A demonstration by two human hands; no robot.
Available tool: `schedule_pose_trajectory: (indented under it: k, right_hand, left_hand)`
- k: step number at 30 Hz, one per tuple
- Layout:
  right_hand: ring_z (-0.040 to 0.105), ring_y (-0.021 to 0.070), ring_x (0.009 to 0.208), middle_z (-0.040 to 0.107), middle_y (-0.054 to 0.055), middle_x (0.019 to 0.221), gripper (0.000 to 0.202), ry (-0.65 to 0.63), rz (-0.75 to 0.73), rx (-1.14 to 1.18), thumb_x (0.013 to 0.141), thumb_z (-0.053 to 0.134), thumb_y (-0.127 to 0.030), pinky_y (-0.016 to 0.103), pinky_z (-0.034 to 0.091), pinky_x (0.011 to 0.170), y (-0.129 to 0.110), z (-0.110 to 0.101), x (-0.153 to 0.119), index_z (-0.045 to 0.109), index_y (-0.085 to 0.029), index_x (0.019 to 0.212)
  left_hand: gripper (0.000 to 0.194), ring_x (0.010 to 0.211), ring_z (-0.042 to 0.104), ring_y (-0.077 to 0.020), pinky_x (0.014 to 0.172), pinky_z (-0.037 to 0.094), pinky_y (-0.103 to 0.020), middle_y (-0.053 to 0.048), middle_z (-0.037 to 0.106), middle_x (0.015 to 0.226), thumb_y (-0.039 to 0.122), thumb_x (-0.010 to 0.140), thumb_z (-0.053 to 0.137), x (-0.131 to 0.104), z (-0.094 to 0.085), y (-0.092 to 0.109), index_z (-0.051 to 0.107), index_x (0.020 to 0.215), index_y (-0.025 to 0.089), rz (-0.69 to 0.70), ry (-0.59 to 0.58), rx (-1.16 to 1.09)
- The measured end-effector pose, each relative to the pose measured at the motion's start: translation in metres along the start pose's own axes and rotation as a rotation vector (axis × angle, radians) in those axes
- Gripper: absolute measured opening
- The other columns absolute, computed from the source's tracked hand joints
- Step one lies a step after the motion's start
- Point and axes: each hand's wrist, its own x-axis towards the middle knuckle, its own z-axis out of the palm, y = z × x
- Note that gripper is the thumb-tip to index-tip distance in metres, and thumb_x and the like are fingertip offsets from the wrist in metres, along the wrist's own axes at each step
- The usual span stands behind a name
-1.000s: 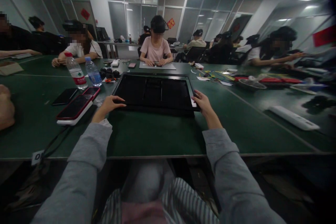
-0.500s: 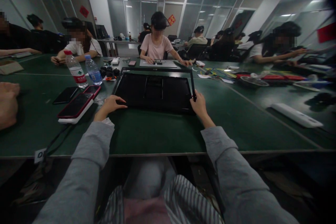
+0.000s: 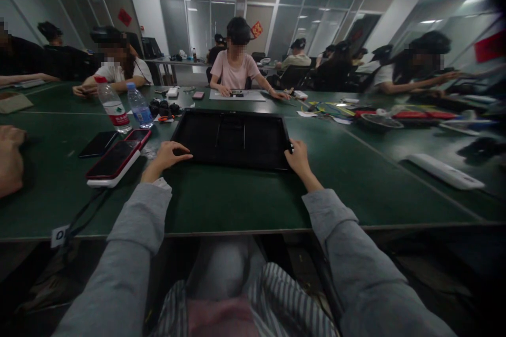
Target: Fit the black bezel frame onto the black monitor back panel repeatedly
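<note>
A rectangular black frame [image 3: 233,112], like a monitor bezel, lies over a black plastic shell [image 3: 256,139] on the green table. The shell's middle has a recessed section with two upright ribs. At the near left corner, my left hand [image 3: 168,157] curls its thumb and fingers round the frame's edge; the exact contact is partly hidden. My right hand [image 3: 298,158] grips the near part of the right edge, its thumb toward me and fingers along the outer side.
Left of the shell stand two water bottles [image 3: 141,107], with phones [image 3: 113,159] on a white block nearer me. Beyond are dark small parts [image 3: 168,107] and a co-worker [image 3: 236,66]. To the right lie a white power strip [image 3: 445,171] and colored cables [image 3: 328,109].
The frame's far edge, raised above the shell before, has come down against it. Both my hands keep nearly the same places at the sides.
</note>
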Motion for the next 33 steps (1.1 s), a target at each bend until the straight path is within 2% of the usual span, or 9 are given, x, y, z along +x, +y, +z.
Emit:
schedule_pose_trajectory:
  k: [2,5,8,11,14,17,21,28,33]
  right_hand:
    - [0.061,0.0368,0.117,0.065,0.023,0.12,0.063,0.009,0.023,0.009,0.078,0.056,-0.02,0.06,0.048,0.112,0.001,0.001,-0.001,0.068,-0.009,0.139]
    - [0.061,0.0372,0.123,0.065,0.024,0.127,0.065,0.006,0.054,0.037,0.078,0.056,-0.022,0.06,0.048,0.114,0.004,0.004,-0.001,0.065,-0.009,0.141]
    - [0.064,0.0342,0.122,0.068,0.021,0.13,0.071,-0.056,0.095,0.134,0.079,0.056,-0.025,0.057,0.05,0.114,0.011,0.009,0.002,0.059,-0.011,0.148]
    - [0.067,0.031,0.117,0.07,0.016,0.131,0.074,-0.108,0.158,0.231,0.081,0.057,-0.03,0.055,0.052,0.111,0.02,0.013,0.008,0.054,-0.016,0.153]
    - [0.068,0.0312,0.118,0.069,0.015,0.135,0.072,-0.126,0.158,0.254,0.083,0.059,-0.035,0.057,0.053,0.111,0.028,0.012,0.014,0.055,-0.018,0.153]
    - [0.069,0.0327,0.116,0.072,0.016,0.131,0.069,-0.131,0.13,0.201,0.085,0.061,-0.038,0.058,0.052,0.11,0.029,0.006,0.016,0.058,-0.017,0.151]
    - [0.07,0.0349,0.113,0.075,0.018,0.123,0.065,-0.119,0.122,0.098,0.091,0.06,-0.04,0.059,0.053,0.108,0.017,-0.005,0.014,0.061,-0.015,0.151]
    - [0.069,0.0423,0.118,0.073,0.025,0.125,0.068,-0.148,0.112,-0.147,0.098,0.06,-0.053,0.061,0.051,0.108,-0.015,-0.017,0.007,0.06,-0.013,0.154]
    - [0.07,0.0404,0.115,0.074,0.024,0.125,0.063,-0.154,0.1,-0.153,0.101,0.056,-0.047,0.06,0.051,0.107,-0.016,-0.015,0.01,0.06,-0.013,0.153]
  left_hand:
    - [0.037,0.129,0.064,-0.0303,0.119,0.041,-0.047,-0.011,0.077,0.127,0.05,0.088,0.08,0.003,0.001,-0.006,0.081,0.112,0.022,-0.045,0.083,0.015]
    - [0.052,0.129,0.065,-0.0317,0.114,0.047,-0.045,-0.018,0.07,0.142,0.041,0.092,0.075,0.006,0.003,-0.016,0.07,0.136,0.014,-0.26,0.191,0.011]
    - [0.05,0.123,0.07,-0.0311,0.107,0.051,-0.041,-0.02,0.072,0.139,0.037,0.095,0.071,0.007,0.008,-0.023,0.069,0.138,0.011,-0.379,0.159,-0.016]
    - [0.043,0.12,0.072,-0.0292,0.105,0.052,-0.037,-0.019,0.076,0.131,0.038,0.101,0.062,0.008,0.01,-0.027,0.073,0.131,0.009,-0.395,0.142,-0.019]
    - [0.047,0.118,0.073,-0.0286,0.101,0.052,-0.035,-0.02,0.078,0.125,0.044,0.102,0.061,0.008,0.009,-0.027,0.074,0.127,0.007,-0.407,0.148,0.001]
    - [0.053,0.116,0.073,-0.0304,0.1,0.052,-0.036,-0.019,0.079,0.122,0.052,0.1,0.063,0.006,0.007,-0.024,0.074,0.129,0.009,-0.406,0.117,0.061]
    - [0.051,0.121,0.071,-0.034,0.101,0.051,-0.04,-0.019,0.078,0.125,0.052,0.103,0.057,0.003,0.007,-0.014,0.072,0.133,0.014,-0.388,0.071,0.173]
    - [0.052,0.118,0.071,-0.0399,0.096,0.052,-0.047,-0.025,0.075,0.128,0.05,0.109,0.04,-0.005,0.012,0.004,0.062,0.142,0.016,-0.407,0.012,0.33]
    - [0.053,0.118,0.071,-0.0423,0.093,0.053,-0.048,-0.027,0.074,0.127,0.048,0.109,0.037,-0.006,0.01,0.012,0.058,0.145,0.015,-0.424,-0.021,0.369]
